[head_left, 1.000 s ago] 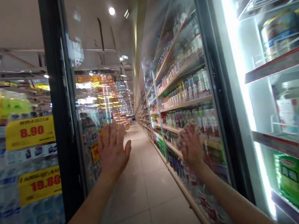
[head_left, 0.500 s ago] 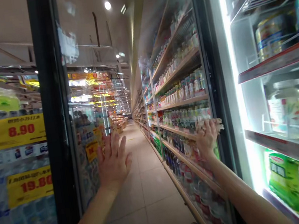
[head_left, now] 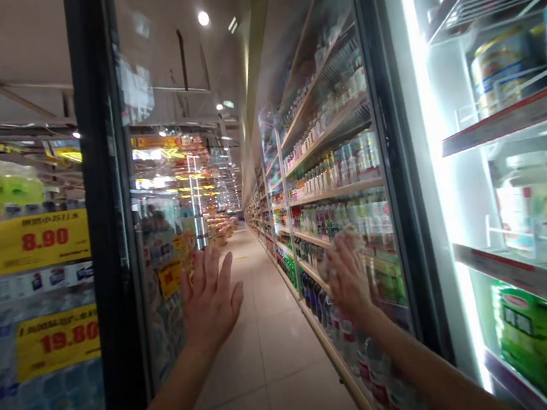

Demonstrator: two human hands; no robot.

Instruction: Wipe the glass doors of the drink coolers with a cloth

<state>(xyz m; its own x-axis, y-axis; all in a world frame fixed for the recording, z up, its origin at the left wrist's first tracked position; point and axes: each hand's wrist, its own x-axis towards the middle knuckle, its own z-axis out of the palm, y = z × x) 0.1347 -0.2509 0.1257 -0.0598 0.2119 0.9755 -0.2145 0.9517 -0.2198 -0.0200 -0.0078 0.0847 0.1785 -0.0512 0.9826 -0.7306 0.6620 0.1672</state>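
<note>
A tall glass fridge door (head_left: 244, 135) with black frames stands open in front of me, and the shop aisle shows through it. My left hand (head_left: 210, 301) lies flat on the glass with its fingers spread, holding nothing. My right hand (head_left: 346, 276) is blurred by motion and presses a pale cloth (head_left: 347, 241) against the glass to the right of the left hand. The door's right black frame (head_left: 406, 214) is a short way right of that hand.
The lit fridge interior on the right has wire shelves (head_left: 508, 113) with cans, jars (head_left: 529, 198) and green packs (head_left: 526, 326). Left of the door's black frame (head_left: 113, 253) are stacked water bottles with yellow price tags (head_left: 39, 239). Long shelves of bottles line the tiled aisle (head_left: 276, 339).
My right hand with the cloth swept right to the door's right frame, then back left across the glass. My left hand stayed flat in place.
</note>
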